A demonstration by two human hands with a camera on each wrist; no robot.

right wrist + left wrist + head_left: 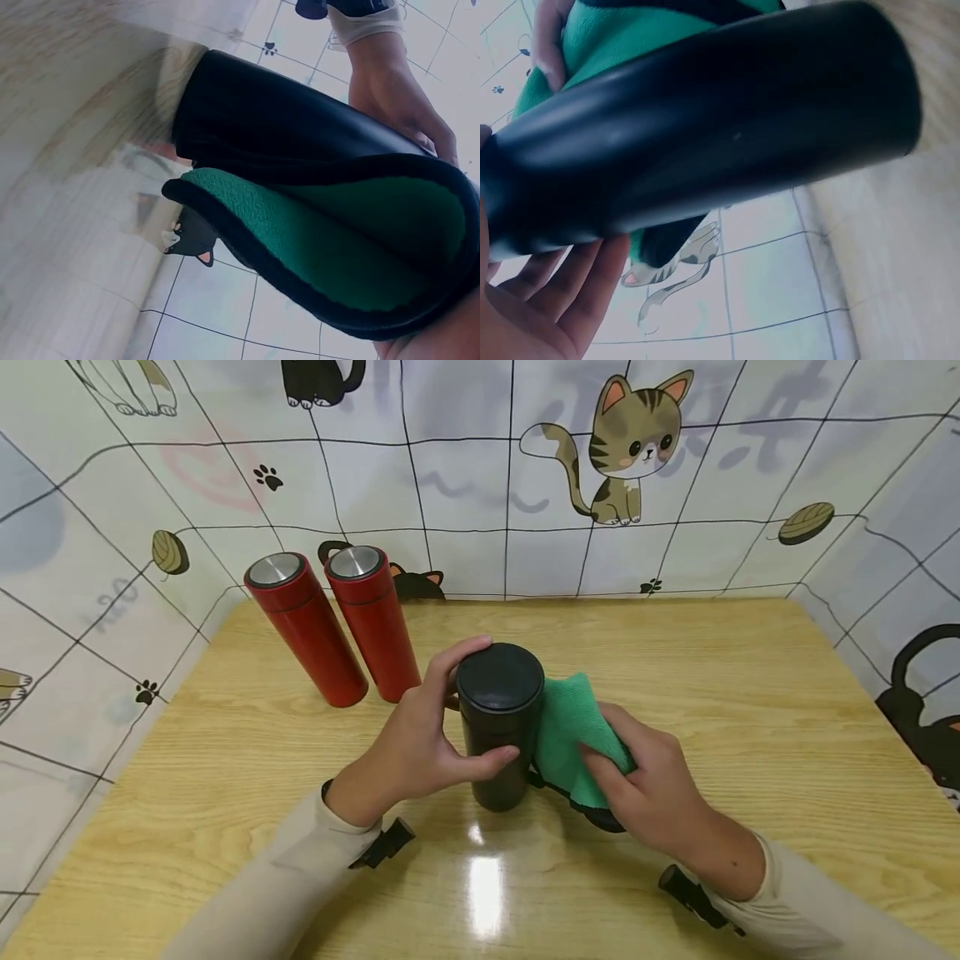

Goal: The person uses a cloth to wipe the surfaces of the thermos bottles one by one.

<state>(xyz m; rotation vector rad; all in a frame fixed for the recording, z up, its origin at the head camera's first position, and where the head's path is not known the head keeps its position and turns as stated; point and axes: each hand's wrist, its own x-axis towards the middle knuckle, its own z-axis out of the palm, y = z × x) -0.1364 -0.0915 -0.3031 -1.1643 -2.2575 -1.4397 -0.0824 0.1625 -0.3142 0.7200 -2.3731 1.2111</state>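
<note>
A black tumbler (501, 727) with a dark lid stands upright near the middle of the table. My left hand (427, 735) grips it from the left, thumb across the front and fingers behind. The left wrist view shows the tumbler's smooth dark side (727, 127) with fingers curled beneath it. In my right hand (660, 785) is a green cloth (573, 735) with black edging, pinched between thumb and fingers and laid against the tumbler's right side. The right wrist view has the folded cloth (337, 247) bulging open beside the tumbler (277, 112).
Two red bottles with silver-topped lids, one bottle (307, 631) left of the other (375, 622), stand at the back left of the wooden table (712, 668). A white wall covering (465, 485) with cat drawings rises behind and at both sides.
</note>
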